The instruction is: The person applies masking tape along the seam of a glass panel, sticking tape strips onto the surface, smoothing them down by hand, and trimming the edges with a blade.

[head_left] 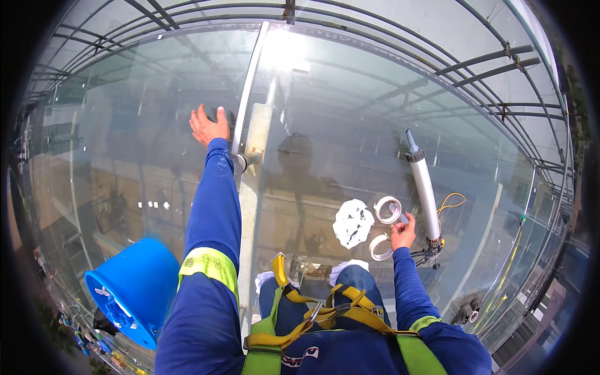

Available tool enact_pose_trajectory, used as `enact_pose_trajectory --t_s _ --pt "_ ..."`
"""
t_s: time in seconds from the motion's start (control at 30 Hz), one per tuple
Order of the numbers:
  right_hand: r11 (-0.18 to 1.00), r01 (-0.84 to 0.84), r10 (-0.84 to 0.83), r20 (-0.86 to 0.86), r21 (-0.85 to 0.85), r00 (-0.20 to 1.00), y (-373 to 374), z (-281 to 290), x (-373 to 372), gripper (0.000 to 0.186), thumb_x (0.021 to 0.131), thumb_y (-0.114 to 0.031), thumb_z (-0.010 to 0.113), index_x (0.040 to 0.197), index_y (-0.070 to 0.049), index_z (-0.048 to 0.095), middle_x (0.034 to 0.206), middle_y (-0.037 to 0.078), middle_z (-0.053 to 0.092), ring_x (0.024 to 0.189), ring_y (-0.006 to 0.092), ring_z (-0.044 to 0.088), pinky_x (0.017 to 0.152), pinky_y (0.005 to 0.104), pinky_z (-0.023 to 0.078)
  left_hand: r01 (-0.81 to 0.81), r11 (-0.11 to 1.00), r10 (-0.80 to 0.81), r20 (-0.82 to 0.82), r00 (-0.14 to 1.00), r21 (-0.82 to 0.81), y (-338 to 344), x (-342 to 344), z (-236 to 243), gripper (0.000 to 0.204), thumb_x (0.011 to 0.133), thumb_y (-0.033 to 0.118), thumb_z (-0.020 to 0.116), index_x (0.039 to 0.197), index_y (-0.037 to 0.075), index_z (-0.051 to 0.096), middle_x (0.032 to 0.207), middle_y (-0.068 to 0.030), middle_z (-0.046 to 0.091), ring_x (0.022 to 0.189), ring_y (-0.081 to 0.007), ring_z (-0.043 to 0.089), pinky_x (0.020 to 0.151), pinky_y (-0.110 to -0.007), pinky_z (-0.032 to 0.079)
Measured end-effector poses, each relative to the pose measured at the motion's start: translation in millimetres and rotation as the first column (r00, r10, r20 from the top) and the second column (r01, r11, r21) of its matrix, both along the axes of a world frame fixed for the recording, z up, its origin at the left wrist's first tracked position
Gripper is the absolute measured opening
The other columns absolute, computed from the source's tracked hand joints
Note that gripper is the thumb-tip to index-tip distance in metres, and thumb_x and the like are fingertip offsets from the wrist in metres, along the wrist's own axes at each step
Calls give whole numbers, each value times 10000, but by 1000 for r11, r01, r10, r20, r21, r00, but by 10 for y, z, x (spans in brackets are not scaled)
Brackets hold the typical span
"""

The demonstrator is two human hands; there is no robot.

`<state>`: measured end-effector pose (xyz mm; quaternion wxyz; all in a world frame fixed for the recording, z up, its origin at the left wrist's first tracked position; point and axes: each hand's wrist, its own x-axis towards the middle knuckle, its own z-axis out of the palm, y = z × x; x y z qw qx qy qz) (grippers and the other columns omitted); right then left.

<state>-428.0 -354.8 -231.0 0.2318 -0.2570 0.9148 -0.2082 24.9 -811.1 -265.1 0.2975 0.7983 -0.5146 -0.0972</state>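
Note:
My left hand (209, 127) lies flat on the glass panel (156, 162), fingers spread, just left of a pale joint strip (251, 87) between panes. Down at the right, my right hand (403, 234) has its fingers closed around a small flat grey piece (401, 219), whose exact kind I cannot make out. Two rolls of white tape, an upper one (379, 208) and a lower one (373, 250), lie beside that hand. Left of them is a crumpled white cloth (353, 224) with dark smears. A caulking gun (425, 194) with a grey nozzle rests to the right.
A blue bucket (144, 281) with scraps inside stands tilted at lower left. Small white pieces (154, 205) dot the glass. An orange cord loop (455, 200) lies by the gun. A metal bar frame (400, 19) curves beyond the far edge; a yellow-green line (515, 240) runs at right.

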Motion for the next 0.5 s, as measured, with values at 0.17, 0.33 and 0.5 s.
enact_pose_trajectory --t_s 0.17,0.33,0.5 --pt "999 28 -25 93 -32 995 17 -79 -53 717 741 118 680 1395 -85 469 819 -5 546 747 108 534 753 277 495 -254 917 137 355 925 306 -223 -135 -171 933 904 770 455 1621 210 248 1658 -239 174 1524 -471 141 1221 -623 77" --pt "998 53 -47 137 -38 989 43 -145 -64 677 766 140 651 1375 -70 445 806 -29 528 725 63 501 701 207 460 -266 899 126 376 918 348 -280 -182 -103 944 903 755 480 1626 203 224 1665 -236 144 1531 -459 125 1225 -620 72" --pt "992 122 -121 -35 39 992 -28 -160 81 751 724 137 780 1380 -73 480 833 -25 564 743 65 529 704 202 459 -266 897 130 365 922 353 -276 -134 -74 943 904 735 505 1626 200 221 1670 -234 118 1535 -448 116 1230 -615 55"
